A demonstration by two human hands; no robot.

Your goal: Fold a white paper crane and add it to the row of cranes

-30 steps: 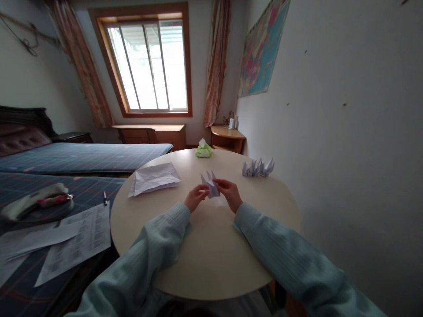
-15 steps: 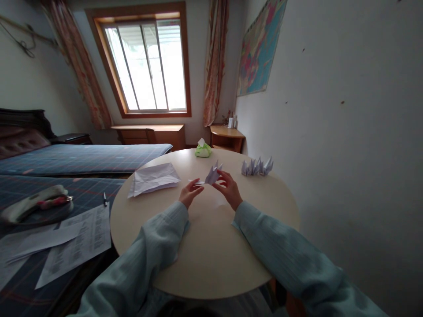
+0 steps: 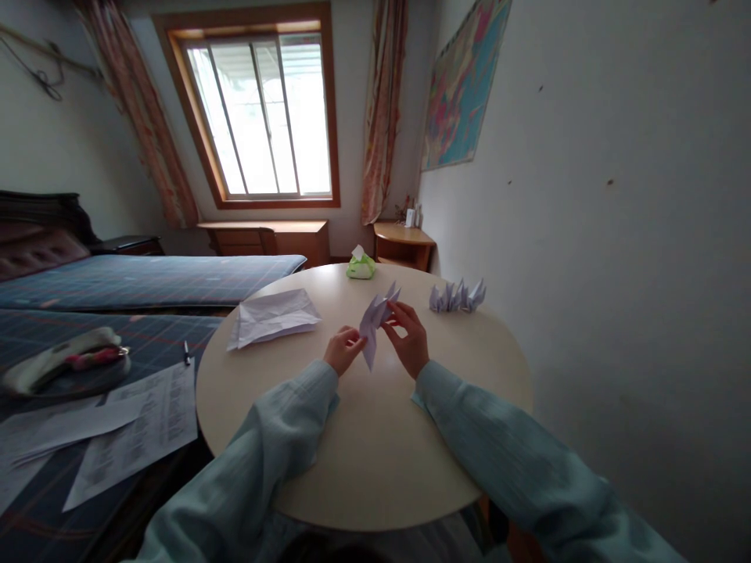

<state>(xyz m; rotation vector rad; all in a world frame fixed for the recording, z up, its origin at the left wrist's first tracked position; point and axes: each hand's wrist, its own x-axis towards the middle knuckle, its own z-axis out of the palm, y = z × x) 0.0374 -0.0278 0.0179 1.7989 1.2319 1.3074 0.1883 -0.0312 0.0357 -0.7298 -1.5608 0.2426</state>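
A small folded piece of white paper (image 3: 374, 320) stands on edge above the round beige table (image 3: 364, 453), held between both hands. My left hand (image 3: 343, 351) pinches its lower left part. My right hand (image 3: 411, 340) grips its upper right side with curled fingers. Both arms wear pale green sleeves. The paper's pointed flaps stick up toward the far side of the table.
Several finished folded paper figures (image 3: 458, 297) stand in a row at the table's far right. A creased white sheet (image 3: 273, 317) lies at the left, a green tissue pack (image 3: 361, 267) at the far edge. A bed (image 3: 134, 277) with printed papers (image 3: 132, 434) is on the left.
The folded paper has been turned from lying low between the fingers to standing upright. My left hand has come back in and taken hold of its lower part.
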